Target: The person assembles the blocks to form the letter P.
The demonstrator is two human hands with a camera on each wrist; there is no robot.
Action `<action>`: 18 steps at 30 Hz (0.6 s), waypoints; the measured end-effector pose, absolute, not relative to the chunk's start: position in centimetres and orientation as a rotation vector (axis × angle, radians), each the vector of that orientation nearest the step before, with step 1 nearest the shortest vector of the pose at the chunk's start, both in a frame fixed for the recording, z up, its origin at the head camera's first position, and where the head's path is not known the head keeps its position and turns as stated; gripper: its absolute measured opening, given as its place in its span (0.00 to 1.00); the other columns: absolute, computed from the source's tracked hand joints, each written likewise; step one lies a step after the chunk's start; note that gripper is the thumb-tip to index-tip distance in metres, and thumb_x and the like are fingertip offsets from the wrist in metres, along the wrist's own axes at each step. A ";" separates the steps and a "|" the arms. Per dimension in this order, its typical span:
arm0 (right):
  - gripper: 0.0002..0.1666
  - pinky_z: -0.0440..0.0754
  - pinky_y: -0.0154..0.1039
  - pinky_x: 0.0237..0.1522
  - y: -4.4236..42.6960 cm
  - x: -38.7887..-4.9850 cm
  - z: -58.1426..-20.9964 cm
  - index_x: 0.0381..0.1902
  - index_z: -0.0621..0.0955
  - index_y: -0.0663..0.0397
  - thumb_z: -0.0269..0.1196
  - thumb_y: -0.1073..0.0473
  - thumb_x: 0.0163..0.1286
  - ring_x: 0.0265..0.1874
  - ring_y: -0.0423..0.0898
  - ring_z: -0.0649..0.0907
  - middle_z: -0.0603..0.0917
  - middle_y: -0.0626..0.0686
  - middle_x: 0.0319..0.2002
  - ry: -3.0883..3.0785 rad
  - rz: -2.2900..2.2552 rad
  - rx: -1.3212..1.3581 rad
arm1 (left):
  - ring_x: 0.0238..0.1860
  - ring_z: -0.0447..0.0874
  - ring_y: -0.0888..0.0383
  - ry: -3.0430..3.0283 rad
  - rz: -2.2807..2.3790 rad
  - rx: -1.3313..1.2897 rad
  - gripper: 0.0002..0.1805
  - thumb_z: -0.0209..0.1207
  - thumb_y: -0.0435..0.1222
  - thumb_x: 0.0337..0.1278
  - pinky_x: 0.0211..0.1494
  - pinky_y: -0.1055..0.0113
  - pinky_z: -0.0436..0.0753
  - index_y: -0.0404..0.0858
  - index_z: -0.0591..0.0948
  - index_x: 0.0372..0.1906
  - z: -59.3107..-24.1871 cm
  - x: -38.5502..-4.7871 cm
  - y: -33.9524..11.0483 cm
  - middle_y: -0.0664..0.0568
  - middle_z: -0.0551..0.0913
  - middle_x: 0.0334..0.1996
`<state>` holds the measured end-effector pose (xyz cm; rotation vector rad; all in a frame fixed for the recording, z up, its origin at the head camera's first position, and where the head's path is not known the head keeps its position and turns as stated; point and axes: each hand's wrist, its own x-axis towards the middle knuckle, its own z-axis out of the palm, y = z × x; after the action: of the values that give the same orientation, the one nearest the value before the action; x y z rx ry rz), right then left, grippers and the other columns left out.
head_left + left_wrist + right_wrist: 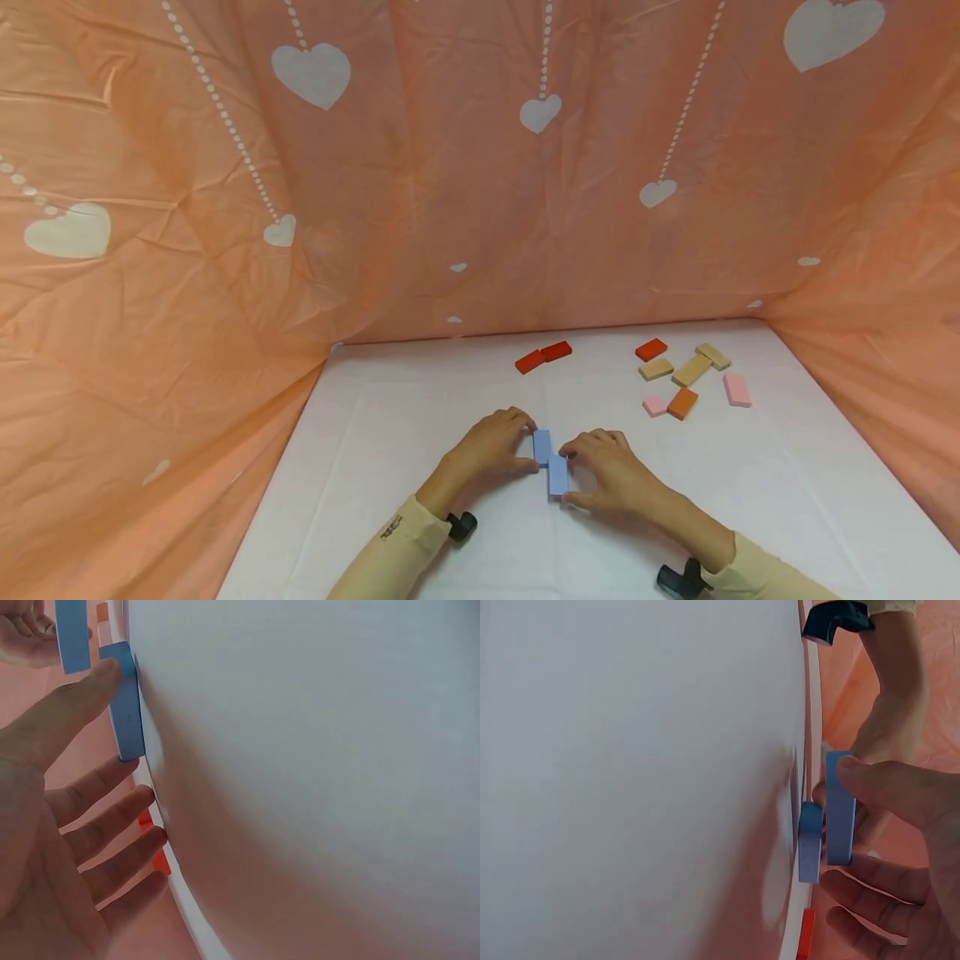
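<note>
Two light blue rectangular blocks are at the middle of the white table. My left hand [487,446] pinches the farther blue block [542,447] by its two ends, between thumb and forefinger. In the left wrist view this block [129,712] lies close against the tabletop. The nearer blue block [558,477] is pinched the same way by my right hand [618,475]. Both wrist views show that block [841,825] held higher off the table than the other one [810,851]. From the head the two overlap at their corners; whether they touch I cannot tell.
Two red blocks [543,357] lie end to end farther back. At the back right are several scattered blocks: a red-orange one [651,349], beige ones [692,369], an orange one [682,404] and pink ones [737,390]. A peach curtain [480,208] with white hearts encloses the table [360,467].
</note>
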<state>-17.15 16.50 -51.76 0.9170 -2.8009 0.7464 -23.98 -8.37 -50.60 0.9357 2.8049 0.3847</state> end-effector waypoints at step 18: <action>0.35 0.74 0.58 0.60 15.5 -15.4 -51.8 0.55 0.84 0.48 0.81 0.37 0.58 0.53 0.46 0.80 0.85 0.39 0.46 -2.884 0.646 0.999 | 0.62 0.81 0.54 2.786 0.371 0.953 0.31 0.77 0.54 0.58 0.70 0.58 0.79 0.46 0.83 0.62 -50.5 -23.2 -8.2 0.53 0.83 0.63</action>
<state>-15.40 15.52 -51.80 0.9991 -2.8842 0.6465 -23.22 -8.23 -50.49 0.9527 2.7862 0.3706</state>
